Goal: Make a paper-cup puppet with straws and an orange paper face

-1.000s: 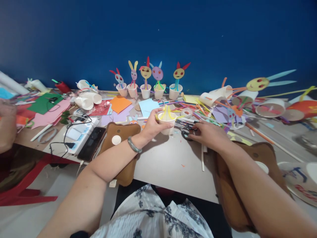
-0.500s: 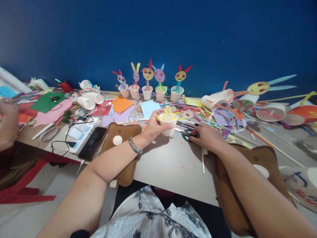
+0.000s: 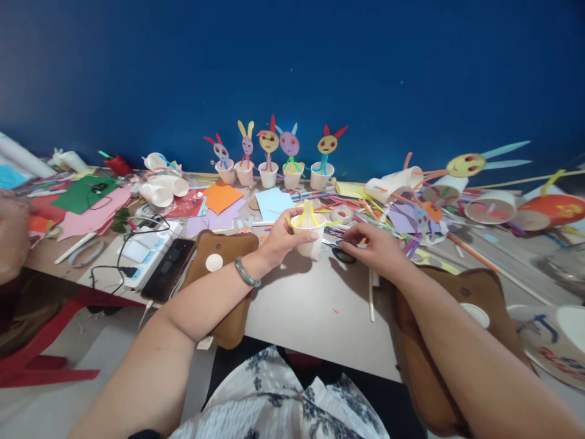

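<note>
My left hand (image 3: pixel 287 238) is closed around a white paper cup (image 3: pixel 309 245), held upright just above the table. Bent yellow pipe cleaners (image 3: pixel 309 213) stick up out of the cup. Over to the right, my right hand (image 3: pixel 371 245) has its thumb and fingers at the black handles of a pair of scissors (image 3: pixel 342 255), with the blades pointing left towards the cup. Its fingertips seem to pinch one handle loop, partly hidden by the hand.
Several paper-cup figures (image 3: pixel 269 177) stand along the blue wall. Coloured paper (image 3: pixel 223 198), a power strip (image 3: pixel 153 250) and a phone (image 3: pixel 169 270) lie left. Brown cushions (image 3: pixel 228 292) rest under both arms. Another person's hand (image 3: pixel 13 235) shows at the far left.
My right hand has shifted slightly left and its fingers have changed position at the scissors, whose handles now lie nearer the cup. The left hand keeps holding the cup. The view has shifted slightly.
</note>
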A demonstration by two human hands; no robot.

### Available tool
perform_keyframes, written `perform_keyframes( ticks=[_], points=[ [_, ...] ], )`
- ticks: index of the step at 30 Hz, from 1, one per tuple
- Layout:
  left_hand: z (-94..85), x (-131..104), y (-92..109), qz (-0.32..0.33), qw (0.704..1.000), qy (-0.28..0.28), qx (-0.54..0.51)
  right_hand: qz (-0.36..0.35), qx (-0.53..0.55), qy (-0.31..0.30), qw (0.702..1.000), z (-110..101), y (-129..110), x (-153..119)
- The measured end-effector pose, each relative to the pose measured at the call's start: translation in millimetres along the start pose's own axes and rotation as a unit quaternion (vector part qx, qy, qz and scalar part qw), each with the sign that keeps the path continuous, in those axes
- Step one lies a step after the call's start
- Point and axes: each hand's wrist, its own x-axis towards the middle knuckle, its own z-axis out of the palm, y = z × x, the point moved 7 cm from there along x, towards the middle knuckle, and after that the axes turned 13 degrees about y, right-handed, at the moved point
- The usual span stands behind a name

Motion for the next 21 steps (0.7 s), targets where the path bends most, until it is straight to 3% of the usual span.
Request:
perform_keyframes(
  ticks=[3, 6, 13, 21],
  points=[
    [2.6, -3, 0, -0.006, 1.000, -0.008, 0.001, 0.020, 0.136, 0.036, 0.990, -6, -16, -3],
    [6.5, -6, -1, -0.016, 1.000, -0.018, -0.006, 0.018, 0.187, 0.067, 0.980, -9, -30, -9],
    [14.1, -12, -2, -0.005, 0.998, -0.054, 0.011, 0.009, 0.182, 0.127, 0.975, -12, -46, -21],
    [13.3, -11, 0, 0.106, 0.987, -0.065, 0.106, -0.008, 0.145, 0.135, 0.980, -10, -42, -21]
  ],
)
